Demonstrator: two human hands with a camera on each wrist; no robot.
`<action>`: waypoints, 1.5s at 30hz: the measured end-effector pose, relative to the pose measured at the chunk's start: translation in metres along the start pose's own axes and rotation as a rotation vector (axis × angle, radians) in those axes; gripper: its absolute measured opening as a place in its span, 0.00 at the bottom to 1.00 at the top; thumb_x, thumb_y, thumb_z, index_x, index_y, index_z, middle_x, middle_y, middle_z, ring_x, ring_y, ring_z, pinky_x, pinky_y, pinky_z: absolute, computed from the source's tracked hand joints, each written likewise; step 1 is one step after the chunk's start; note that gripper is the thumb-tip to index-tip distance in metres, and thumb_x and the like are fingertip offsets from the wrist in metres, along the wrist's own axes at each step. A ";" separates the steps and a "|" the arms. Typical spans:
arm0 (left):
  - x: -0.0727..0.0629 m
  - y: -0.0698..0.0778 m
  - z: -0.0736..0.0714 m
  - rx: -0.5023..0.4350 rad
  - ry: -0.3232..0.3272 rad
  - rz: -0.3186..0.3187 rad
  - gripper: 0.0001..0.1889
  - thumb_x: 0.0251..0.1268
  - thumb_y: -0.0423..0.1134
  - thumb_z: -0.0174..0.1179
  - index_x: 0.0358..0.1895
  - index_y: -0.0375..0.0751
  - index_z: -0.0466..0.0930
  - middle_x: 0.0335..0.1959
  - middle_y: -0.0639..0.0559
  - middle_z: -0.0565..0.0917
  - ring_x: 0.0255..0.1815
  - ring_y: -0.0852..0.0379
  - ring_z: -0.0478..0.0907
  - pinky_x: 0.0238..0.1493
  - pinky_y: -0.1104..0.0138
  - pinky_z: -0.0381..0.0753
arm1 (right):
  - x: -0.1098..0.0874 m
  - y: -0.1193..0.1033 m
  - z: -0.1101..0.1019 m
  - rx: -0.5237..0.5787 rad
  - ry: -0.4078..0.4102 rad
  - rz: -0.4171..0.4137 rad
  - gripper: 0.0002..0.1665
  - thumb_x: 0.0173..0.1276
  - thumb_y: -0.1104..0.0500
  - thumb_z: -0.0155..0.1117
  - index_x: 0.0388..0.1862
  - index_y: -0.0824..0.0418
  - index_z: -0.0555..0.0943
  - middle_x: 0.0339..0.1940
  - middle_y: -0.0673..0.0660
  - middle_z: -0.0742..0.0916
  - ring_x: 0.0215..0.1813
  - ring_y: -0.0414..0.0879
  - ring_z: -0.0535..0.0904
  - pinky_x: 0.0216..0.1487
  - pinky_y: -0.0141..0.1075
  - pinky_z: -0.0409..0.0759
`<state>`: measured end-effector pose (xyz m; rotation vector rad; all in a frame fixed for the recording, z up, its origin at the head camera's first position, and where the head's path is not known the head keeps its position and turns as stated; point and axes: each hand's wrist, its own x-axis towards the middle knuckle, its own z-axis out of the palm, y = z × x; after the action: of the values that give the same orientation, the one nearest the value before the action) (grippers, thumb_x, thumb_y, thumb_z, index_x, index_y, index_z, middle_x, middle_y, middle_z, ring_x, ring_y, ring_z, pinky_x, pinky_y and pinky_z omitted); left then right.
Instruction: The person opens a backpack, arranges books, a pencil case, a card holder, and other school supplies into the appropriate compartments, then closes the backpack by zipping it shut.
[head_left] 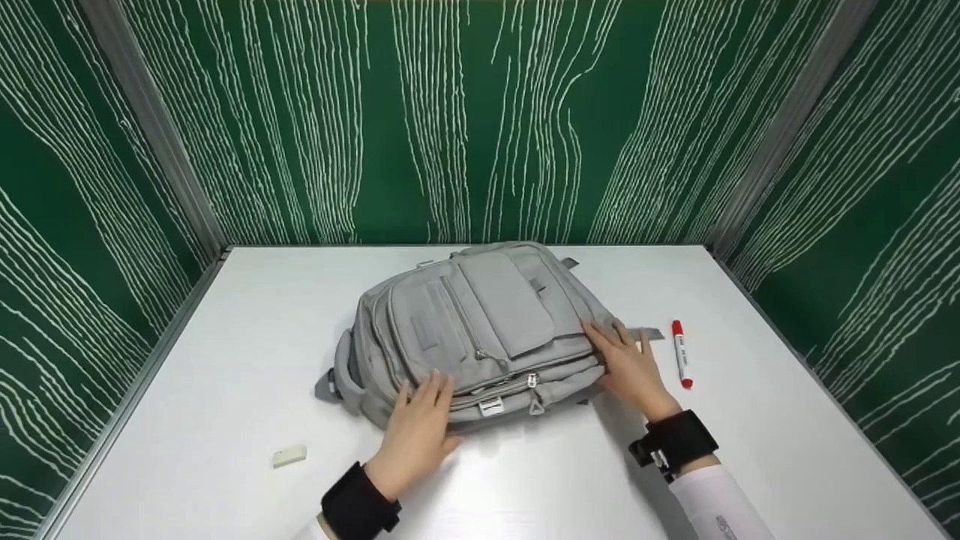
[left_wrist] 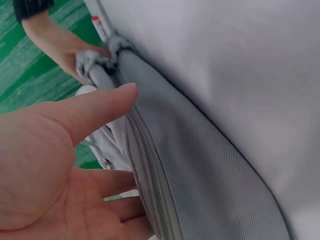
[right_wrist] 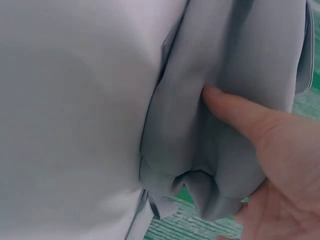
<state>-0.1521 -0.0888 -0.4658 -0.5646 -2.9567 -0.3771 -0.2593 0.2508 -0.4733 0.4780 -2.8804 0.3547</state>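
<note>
A grey backpack lies on its back on the white table, its front pockets and zippers facing up. My left hand rests on its near left edge with fairly straight fingers. In the left wrist view, the thumb of the left hand extends over a long zipper. On the near right corner sits my right hand, fingers spread over the top. The right wrist view has the thumb of the right hand pressing into the bag's side fabric; its other fingers are largely hidden.
A marker with red ends lies right of the backpack. On the left of the white table is a small pale block, perhaps an eraser. Green panels with white wavy lines enclose the back and both sides.
</note>
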 end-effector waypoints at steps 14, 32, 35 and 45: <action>-0.003 -0.038 0.002 -0.014 -0.019 0.130 0.52 0.58 0.59 0.70 0.80 0.37 0.58 0.82 0.37 0.59 0.83 0.38 0.58 0.82 0.39 0.56 | -0.009 -0.035 0.001 0.093 -0.044 0.089 0.63 0.51 0.66 0.75 0.82 0.72 0.51 0.82 0.77 0.55 0.84 0.75 0.46 0.78 0.76 0.38; 0.028 -0.115 -0.020 -0.078 -0.122 0.038 0.69 0.36 0.66 0.80 0.76 0.23 0.58 0.79 0.28 0.63 0.83 0.34 0.58 0.82 0.35 0.52 | -0.030 -0.145 0.034 -0.154 0.055 -0.394 0.57 0.60 0.34 0.72 0.80 0.61 0.64 0.82 0.68 0.65 0.82 0.65 0.61 0.81 0.60 0.63; 0.028 -0.112 -0.018 -0.078 -0.132 0.035 0.65 0.37 0.66 0.80 0.74 0.23 0.62 0.77 0.27 0.65 0.82 0.33 0.60 0.81 0.34 0.52 | -0.028 -0.141 0.038 -0.193 0.069 -0.405 0.48 0.65 0.40 0.72 0.78 0.59 0.68 0.81 0.65 0.69 0.81 0.63 0.65 0.80 0.56 0.67; 0.015 -0.087 -0.013 -0.102 -0.128 0.017 0.62 0.44 0.68 0.75 0.73 0.21 0.64 0.76 0.27 0.67 0.79 0.33 0.64 0.81 0.34 0.54 | -0.030 -0.125 0.032 -0.226 0.115 -0.416 0.35 0.65 0.59 0.71 0.71 0.63 0.76 0.75 0.65 0.77 0.75 0.61 0.74 0.74 0.54 0.75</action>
<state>-0.1975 -0.1656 -0.4704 -0.6482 -3.0658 -0.5109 -0.1940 0.1358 -0.4860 0.9520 -2.5785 -0.0115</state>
